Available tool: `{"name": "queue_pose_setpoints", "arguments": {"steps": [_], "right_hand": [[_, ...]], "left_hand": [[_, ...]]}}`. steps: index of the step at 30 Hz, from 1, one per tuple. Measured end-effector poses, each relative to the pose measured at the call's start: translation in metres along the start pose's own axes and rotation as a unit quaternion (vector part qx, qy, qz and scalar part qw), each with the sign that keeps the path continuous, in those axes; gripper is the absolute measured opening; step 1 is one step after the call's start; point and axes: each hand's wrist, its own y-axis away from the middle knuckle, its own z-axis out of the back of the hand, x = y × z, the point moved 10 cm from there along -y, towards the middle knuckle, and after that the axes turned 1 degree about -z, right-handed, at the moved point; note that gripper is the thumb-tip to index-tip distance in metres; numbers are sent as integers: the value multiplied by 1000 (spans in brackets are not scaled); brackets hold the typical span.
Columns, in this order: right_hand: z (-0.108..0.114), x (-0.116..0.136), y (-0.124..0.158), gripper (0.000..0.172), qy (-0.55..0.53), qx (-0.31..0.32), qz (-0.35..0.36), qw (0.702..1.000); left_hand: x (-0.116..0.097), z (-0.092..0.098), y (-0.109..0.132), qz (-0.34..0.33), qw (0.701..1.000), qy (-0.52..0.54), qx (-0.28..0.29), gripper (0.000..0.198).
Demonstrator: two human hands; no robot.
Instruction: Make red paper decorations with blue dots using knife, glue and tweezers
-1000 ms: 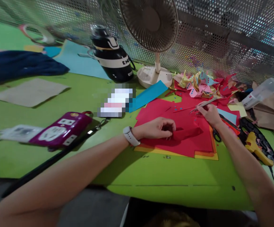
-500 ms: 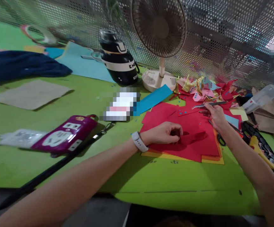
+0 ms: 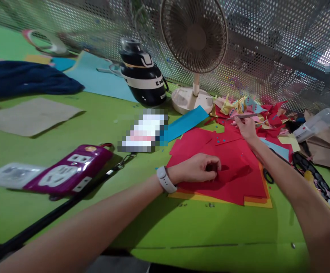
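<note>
My left hand (image 3: 200,168), with a pale watch on its wrist, rests on a stack of red paper (image 3: 199,146). Its thumb and fingers are pinched on a small folded red paper piece (image 3: 234,173), which blends into the sheets below. Farther off, my right hand (image 3: 247,128) grips a pair of slim tweezers (image 3: 249,116). The tweezers lie over the near edge of a pile of folded paper scraps (image 3: 275,113) in red, pink, yellow and light blue. Tiny blue dots (image 3: 221,140) are scattered on the red paper.
A fan (image 3: 192,100) and a dark bottle (image 3: 145,85) stand at the back. Left of the stack are a blue paper strip (image 3: 186,123), a blurred-out phone (image 3: 145,131) and a purple power strip (image 3: 71,168). Scissors (image 3: 267,176) and a clear plastic container (image 3: 318,123) lie on the right.
My right hand has moved left and away from me with the tweezers, to the paper scraps. My left hand keeps its pinch on the red paper. The view has shifted slightly.
</note>
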Motion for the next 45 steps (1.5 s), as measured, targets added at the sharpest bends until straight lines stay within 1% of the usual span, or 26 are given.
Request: {"name": "queue_pose_setpoints", "arguments": {"steps": [3, 6, 12, 16, 21, 25, 27, 30, 33, 36, 40, 45], "right_hand": [[-8, -8, -9, 39, -1, 8, -3, 1000], [-16, -13, -13, 40, -8, 18, -4, 1000], [-21, -19, -13, 40, -13, 28, -17, 999], [-21, -9, -8, 39, -19, 26, -2, 999], [-39, 9, 4, 39, -19, 70, 26, 997], [-50, 10, 11, 39, -13, 89, 29, 996], [-52, 10, 12, 35, -10, 94, 37, 995], [-52, 9, 13, 28, 5, 96, 46, 994], [-50, 10, 13, 26, 12, 92, 40, 995], [-47, 14, 15, 26, 0, 89, 38, 995], [-45, 18, 24, 28, -5, 112, 17, 994], [-32, 22, 35, 31, 15, 121, 11, 992]], "left_hand": [[-1, 0, 0, -11, 1000, -7, -2, 12], [-2, 2, 1, -14, 1000, -17, -9, 12], [-3, 3, 3, -19, 1000, -21, -14, 12], [-2, 2, 2, -14, 1000, -14, -8, 12], [-3, 2, 2, -13, 1000, -18, -9, 11], [-2, 3, 2, -8, 1000, -12, -8, 12], [-2, 3, 2, -5, 1000, -11, -9, 13], [-2, 3, 2, -6, 1000, -13, -10, 12], [-3, 2, 2, -11, 1000, -9, -7, 13], [-4, 2, 2, -19, 1000, -7, -5, 12], [-4, 1, 2, -26, 1000, 0, -5, 10], [-2, -3, 2, -5, 1000, 15, 14, 12]]}}
